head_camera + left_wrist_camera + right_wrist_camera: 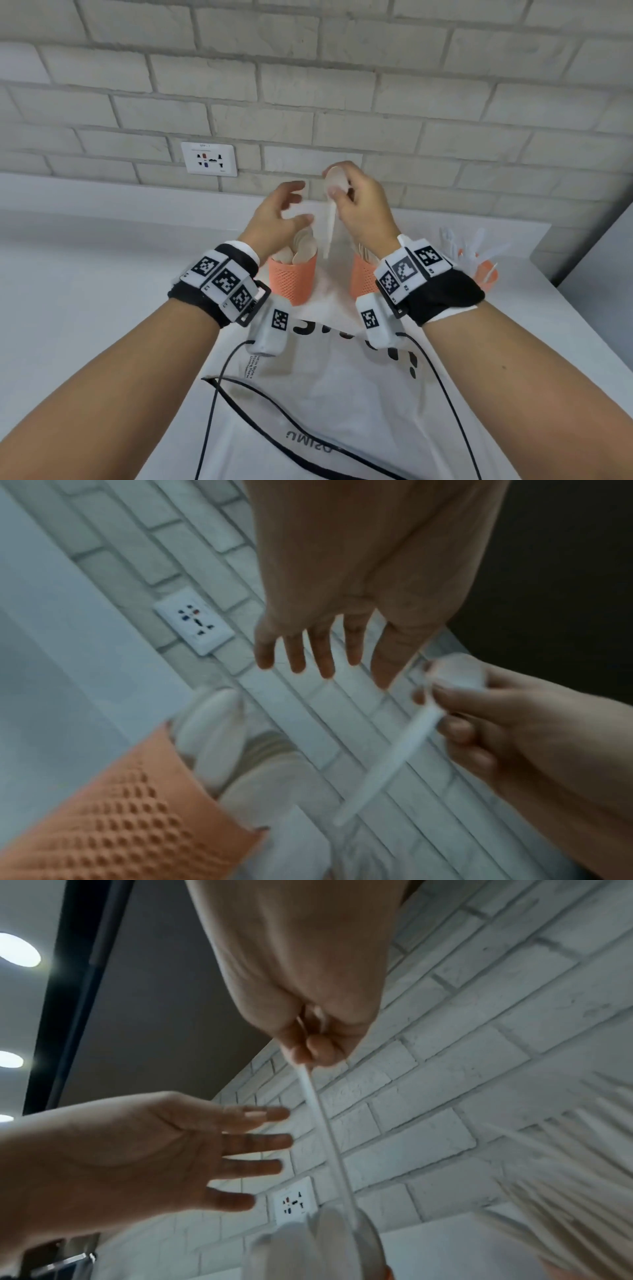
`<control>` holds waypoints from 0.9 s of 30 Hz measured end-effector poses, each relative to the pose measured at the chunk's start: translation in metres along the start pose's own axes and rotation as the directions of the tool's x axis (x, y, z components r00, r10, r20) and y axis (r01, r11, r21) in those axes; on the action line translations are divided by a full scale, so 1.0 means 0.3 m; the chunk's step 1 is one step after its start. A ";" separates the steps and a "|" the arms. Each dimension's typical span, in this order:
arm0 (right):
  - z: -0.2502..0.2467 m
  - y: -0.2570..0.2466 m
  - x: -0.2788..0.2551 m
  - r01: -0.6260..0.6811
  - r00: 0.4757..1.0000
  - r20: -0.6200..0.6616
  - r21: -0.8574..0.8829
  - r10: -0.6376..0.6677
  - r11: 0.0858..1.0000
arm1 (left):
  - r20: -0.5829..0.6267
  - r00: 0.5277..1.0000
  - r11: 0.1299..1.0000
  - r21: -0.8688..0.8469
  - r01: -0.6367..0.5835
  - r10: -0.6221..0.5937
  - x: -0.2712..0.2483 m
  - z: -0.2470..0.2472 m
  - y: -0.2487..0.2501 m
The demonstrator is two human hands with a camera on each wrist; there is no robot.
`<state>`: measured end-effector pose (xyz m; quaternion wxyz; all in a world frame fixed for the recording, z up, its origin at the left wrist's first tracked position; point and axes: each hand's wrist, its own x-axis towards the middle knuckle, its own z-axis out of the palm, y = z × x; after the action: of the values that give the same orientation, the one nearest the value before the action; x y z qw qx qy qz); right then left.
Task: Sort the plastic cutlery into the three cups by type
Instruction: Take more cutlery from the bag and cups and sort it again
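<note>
My right hand [346, 195] pinches a white plastic spoon [331, 219] just below its bowl, handle hanging down between two cups. The spoon [394, 761] and its thin handle [329, 1134] show in both wrist views. My left hand [291, 209] hovers open beside it, fingers spread, above the left orange cup [294, 277], which holds several spoons [209, 739]. The middle orange cup [363, 277] holds pale cutlery, partly hidden by my right wrist. A third orange cup [486, 274] at the right holds white cutlery.
The cups stand on a white counter [85, 291] against a white brick wall with a power socket [209, 158]. A white bag with black print [325, 394] lies in front of the cups. Black cables [212, 411] run from my wrist cameras.
</note>
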<state>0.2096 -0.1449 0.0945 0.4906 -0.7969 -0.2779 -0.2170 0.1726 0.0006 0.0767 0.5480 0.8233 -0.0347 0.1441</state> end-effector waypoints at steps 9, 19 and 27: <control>0.092 0.071 -0.015 -0.001 0.973 -0.230 -0.010 -0.001 1.000 | 0.172 0.953 0.937 0.290 0.193 -0.249 0.019 -0.021 -0.178; 0.110 0.081 -0.043 -0.113 0.993 -0.036 -0.202 0.108 0.973 | 0.078 0.984 0.959 0.250 0.137 -0.161 0.035 -0.005 -0.220; 0.195 0.142 -0.107 -0.163 0.833 0.437 -0.394 0.340 0.905 | 0.092 0.983 0.938 0.325 0.120 -0.157 0.030 -0.014 -0.228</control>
<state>0.2175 -0.1150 0.0217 0.2817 -0.9278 -0.2437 0.0176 0.1950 0.0324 0.0195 0.4141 0.9081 0.0153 0.0607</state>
